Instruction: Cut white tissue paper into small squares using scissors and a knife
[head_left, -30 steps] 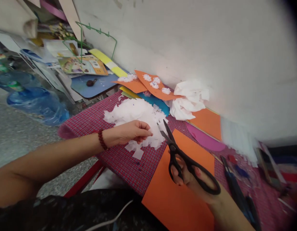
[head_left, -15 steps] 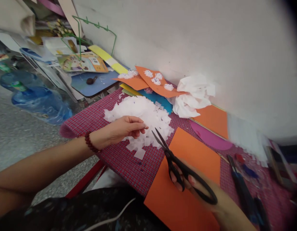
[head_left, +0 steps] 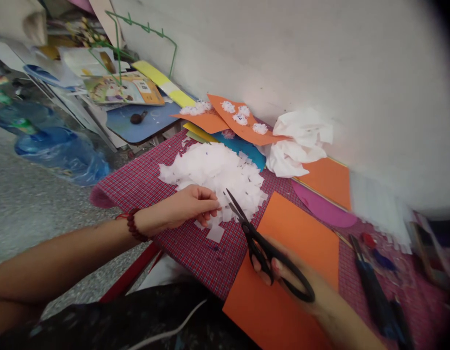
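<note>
My right hand (head_left: 296, 265) grips a pair of black scissors (head_left: 249, 229), its fingers through the handle loops. The blades are slightly apart and point up and left, close to the fingertips of my left hand (head_left: 198, 206). Thumb and fingers of that left hand are pinched together; what they hold, if anything, is too small to make out. Beyond it lies a heap of small white paper pieces (head_left: 214, 167) on the red checked tablecloth (head_left: 137, 172). A plain orange sheet (head_left: 292, 233) lies beneath my right hand and forearm.
Orange cards (head_left: 243, 121) with white paper tufts lean at the back, beside a crumpled white plastic bag (head_left: 296, 146). A glue gun (head_left: 372, 289) lies at right, near clear sticks (head_left: 381, 204). Blue water jugs (head_left: 57, 150) stand on the floor at left.
The scissors have moved slightly left and up, nearer to my left fingertips. My left hand has come a little lower and closer to me. The view has shifted slightly.
</note>
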The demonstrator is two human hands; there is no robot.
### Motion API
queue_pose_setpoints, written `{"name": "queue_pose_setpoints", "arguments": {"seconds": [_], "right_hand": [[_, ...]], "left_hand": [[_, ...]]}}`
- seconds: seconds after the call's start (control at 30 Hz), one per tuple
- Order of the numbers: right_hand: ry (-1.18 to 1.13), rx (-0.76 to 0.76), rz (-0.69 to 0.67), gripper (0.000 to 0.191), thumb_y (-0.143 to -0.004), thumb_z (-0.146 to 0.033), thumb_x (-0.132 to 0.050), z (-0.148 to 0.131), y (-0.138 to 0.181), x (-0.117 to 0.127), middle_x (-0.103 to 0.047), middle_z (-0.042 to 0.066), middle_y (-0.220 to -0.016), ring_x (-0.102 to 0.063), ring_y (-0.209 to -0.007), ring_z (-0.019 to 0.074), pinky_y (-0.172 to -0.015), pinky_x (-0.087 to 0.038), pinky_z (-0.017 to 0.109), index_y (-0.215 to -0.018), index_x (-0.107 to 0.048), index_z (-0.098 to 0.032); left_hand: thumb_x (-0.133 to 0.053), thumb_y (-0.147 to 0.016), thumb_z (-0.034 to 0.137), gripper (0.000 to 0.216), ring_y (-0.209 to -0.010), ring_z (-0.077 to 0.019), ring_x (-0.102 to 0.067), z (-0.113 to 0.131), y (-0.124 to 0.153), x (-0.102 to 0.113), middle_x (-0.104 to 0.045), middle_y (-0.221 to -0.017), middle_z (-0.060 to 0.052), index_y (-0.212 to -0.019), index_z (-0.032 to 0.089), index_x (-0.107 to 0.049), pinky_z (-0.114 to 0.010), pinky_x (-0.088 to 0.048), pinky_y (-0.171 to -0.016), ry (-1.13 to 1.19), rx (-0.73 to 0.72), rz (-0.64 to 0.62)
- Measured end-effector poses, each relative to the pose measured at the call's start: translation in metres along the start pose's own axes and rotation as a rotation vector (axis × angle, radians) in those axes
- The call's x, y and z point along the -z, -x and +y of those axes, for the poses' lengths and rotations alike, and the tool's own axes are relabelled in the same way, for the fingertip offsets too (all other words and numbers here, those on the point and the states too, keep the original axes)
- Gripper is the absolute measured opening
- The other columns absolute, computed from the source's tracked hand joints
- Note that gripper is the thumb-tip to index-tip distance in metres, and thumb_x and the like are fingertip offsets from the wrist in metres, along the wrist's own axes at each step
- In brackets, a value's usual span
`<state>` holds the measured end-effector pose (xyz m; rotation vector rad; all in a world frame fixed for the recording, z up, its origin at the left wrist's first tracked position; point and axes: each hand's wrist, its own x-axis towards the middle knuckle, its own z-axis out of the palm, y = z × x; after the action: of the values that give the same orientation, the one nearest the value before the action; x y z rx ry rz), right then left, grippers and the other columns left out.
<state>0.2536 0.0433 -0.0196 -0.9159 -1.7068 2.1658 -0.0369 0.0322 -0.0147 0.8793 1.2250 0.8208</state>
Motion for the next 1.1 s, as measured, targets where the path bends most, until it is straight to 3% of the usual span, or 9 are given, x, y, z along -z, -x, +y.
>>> {"name": "queue_pose_setpoints", "arguments": {"seconds": [0.2, 0.5, 0.63, 0.7, 0.83, 0.9, 0.93, 1.0, 1.1], "right_hand": [[-0.008, -0.031, 0.012, 0.06, -0.089, -0.064, -0.063, -0.003, -0.003, -0.002, -0.056, 0.002, -0.087, -0.047, -0.063, 0.0108, -0.059, -0.037, 0.026, -0.132, -0.057, -0.022], [0.041, -0.079, 0.054, 0.059, -0.087, -0.068, -0.062, -0.006, -0.005, -0.003, -0.054, 0.0, -0.078, -0.04, -0.051, 0.008, -0.048, -0.03, 0.024, -0.12, -0.059, -0.02], [0.06, 0.012, -0.001, 0.058, -0.089, -0.067, -0.058, 0.002, -0.001, 0.003, -0.06, 0.006, -0.092, -0.053, -0.069, 0.017, -0.065, -0.044, 0.032, -0.126, -0.057, -0.023], [0.022, 0.049, -0.021, 0.054, -0.092, -0.065, -0.055, 0.008, 0.001, 0.006, -0.061, 0.007, -0.097, -0.055, -0.076, 0.0197, -0.073, -0.044, 0.036, -0.126, -0.057, -0.023], [-0.054, 0.06, -0.004, 0.051, -0.092, -0.066, -0.055, 0.011, 0.009, 0.008, -0.06, 0.007, -0.096, -0.052, -0.074, 0.018, -0.071, -0.042, 0.034, -0.117, -0.059, -0.022], [-0.037, 0.052, 0.043, 0.051, -0.089, -0.066, -0.059, 0.006, 0.015, 0.006, -0.059, 0.006, -0.092, -0.05, -0.07, 0.0161, -0.066, -0.041, 0.032, -0.114, -0.061, -0.021], [-0.015, 0.037, 0.088, 0.051, -0.088, -0.065, -0.061, 0.004, 0.019, 0.004, -0.059, 0.005, -0.09, -0.05, -0.068, 0.0151, -0.064, -0.041, 0.03, -0.112, -0.062, -0.02], [0.032, -0.013, 0.21, 0.05, -0.085, -0.063, -0.068, 0.0, 0.03, 0.001, -0.059, 0.004, -0.085, -0.049, -0.065, 0.0137, -0.06, -0.04, 0.028, -0.11, -0.064, -0.019], [0.059, -0.063, 0.404, 0.051, -0.081, -0.059, -0.075, 0.002, 0.052, 0.001, -0.055, 0.001, -0.077, -0.045, -0.061, 0.0121, -0.055, -0.037, 0.026, -0.11, -0.066, -0.018]], "left_hand": [[-0.071, -0.08, 0.036, 0.021, -0.05, -0.0076, -0.057, -0.003, -0.001, -0.001, -0.061, -0.06, 0.003, -0.074, 0.016, -0.065, -0.02, -0.05, -0.052, -0.032, -0.015, -0.015], [-0.071, -0.082, 0.035, 0.021, -0.049, -0.0073, -0.058, -0.004, -0.001, -0.002, -0.061, -0.06, 0.003, -0.075, 0.016, -0.064, -0.019, -0.049, -0.052, -0.028, -0.051, -0.038], [-0.07, -0.08, 0.034, 0.021, -0.051, -0.0078, -0.057, 0.003, -0.001, 0.001, -0.062, -0.065, 0.001, -0.073, 0.016, -0.064, -0.02, -0.047, -0.052, -0.059, -0.052, 0.003], [-0.065, -0.083, 0.034, 0.02, -0.053, -0.009, -0.057, 0.009, 0.0, 0.004, -0.064, -0.07, -0.001, -0.081, 0.015, -0.066, -0.022, -0.047, -0.053, -0.117, -0.07, 0.036], [-0.058, -0.088, 0.03, 0.041, -0.067, -0.015, -0.061, 0.017, 0.01, 0.008, -0.069, -0.088, -0.006, -0.126, 0.015, -0.061, -0.028, -0.049, -0.064, -0.55, -0.327, 0.31], [-0.058, -0.09, 0.029, 0.045, -0.081, -0.0194, -0.063, 0.013, 0.019, 0.003, -0.069, -0.097, -0.01, -0.134, 0.016, -0.057, -0.031, -0.049, -0.073, -0.884, -0.532, 0.448], [-0.055, -0.093, 0.028, 0.042, -0.087, -0.0214, -0.064, 0.008, 0.023, -0.001, -0.068, -0.099, -0.011, -0.133, 0.016, -0.058, -0.033, -0.048, -0.076, -1.022, -0.619, 0.449], [-0.047, -0.097, 0.024, 0.031, -0.087, -0.0212, -0.063, -0.006, 0.03, -0.014, -0.068, -0.093, -0.01, -0.123, 0.017, -0.063, -0.032, -0.048, -0.075, -1.187, -0.786, 0.289], [-0.046, -0.097, 0.016, 0.021, -0.076, -0.0179, -0.059, -0.031, 0.03, -0.042, -0.066, -0.083, -0.006, -0.102, 0.018, -0.066, -0.03, -0.046, -0.069, -1.278, -0.969, -0.063]]}}
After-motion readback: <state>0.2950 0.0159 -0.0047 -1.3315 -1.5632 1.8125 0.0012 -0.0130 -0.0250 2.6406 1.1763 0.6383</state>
